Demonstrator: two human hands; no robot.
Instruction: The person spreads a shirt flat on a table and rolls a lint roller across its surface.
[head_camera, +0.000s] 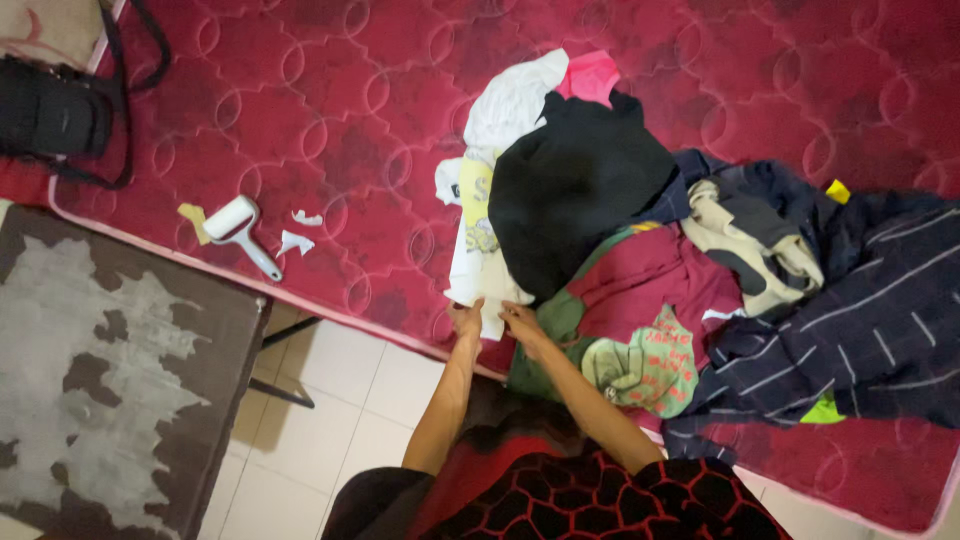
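Fingers (470, 312) of both hands, left hand (466, 322) and right hand (522, 322), pinched on white printed shirt (478, 240) hem; clothes pile (760, 270) at 3 o'clock judged unsorted, nothing folded yet.

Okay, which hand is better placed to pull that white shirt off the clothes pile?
Probably the left hand: it sits on the white shirt at its near edge, while the right hand rests toward the green garment.

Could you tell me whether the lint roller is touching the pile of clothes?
Apart. The head view shows the lint roller lying alone on the red mattress, with bare mattress between it and the pile of clothes.
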